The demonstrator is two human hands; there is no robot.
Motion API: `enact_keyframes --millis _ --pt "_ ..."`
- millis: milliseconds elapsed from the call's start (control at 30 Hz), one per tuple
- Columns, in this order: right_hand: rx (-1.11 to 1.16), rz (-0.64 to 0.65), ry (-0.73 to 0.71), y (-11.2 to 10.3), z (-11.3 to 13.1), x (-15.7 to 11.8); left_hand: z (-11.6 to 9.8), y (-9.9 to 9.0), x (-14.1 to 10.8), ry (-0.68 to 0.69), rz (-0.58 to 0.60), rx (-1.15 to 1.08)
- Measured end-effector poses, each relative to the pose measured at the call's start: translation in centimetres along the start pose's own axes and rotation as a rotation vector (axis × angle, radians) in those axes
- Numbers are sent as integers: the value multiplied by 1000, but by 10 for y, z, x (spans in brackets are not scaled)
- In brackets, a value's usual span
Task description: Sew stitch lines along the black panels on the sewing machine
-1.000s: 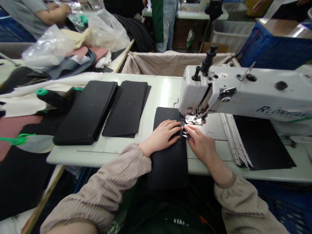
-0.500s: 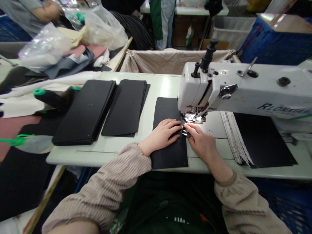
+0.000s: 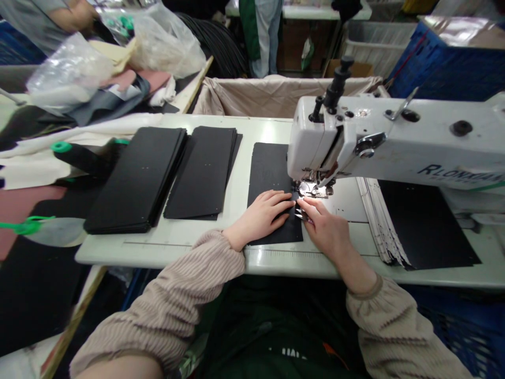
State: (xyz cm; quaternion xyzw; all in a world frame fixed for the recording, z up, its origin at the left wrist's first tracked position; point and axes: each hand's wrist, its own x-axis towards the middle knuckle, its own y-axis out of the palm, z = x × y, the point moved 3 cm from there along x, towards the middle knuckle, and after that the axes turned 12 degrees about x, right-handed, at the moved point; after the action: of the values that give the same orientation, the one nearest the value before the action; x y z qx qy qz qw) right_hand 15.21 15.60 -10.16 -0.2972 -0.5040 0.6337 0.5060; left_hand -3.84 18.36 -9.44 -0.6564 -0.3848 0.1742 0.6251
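A black panel (image 3: 270, 163) lies flat on the pale table, its right edge at the presser foot (image 3: 311, 188) of a white sewing machine (image 3: 394, 137). My left hand (image 3: 266, 213) rests on the panel, palm down, fingers spread and pointing toward the foot. Just right of the panel's edge, my right hand (image 3: 325, 226) has its fingers closed round small metal snips (image 3: 302, 215), whose tips point left over the panel. Its index fingertip is close to the foot.
Two stacks of black panels (image 3: 136, 179) (image 3: 203, 171) lie on the left. Right of the needle is a pile with whitish edges (image 3: 426, 223). A thread cone (image 3: 81, 158), plastic bags (image 3: 165, 42) and a cloth-lined bin (image 3: 284, 97) stand around the table (image 3: 158, 255).
The black panel has slid away from me, past the foot, and its near edge now lies farther from the table's front. Both hands stay at nearly the same place.
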Motion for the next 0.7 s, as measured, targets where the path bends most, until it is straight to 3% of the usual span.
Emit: enact_keyframes --millis 700 --pt "11 5 -8 -2 1 0 4 5 -1 -33 -61 2"
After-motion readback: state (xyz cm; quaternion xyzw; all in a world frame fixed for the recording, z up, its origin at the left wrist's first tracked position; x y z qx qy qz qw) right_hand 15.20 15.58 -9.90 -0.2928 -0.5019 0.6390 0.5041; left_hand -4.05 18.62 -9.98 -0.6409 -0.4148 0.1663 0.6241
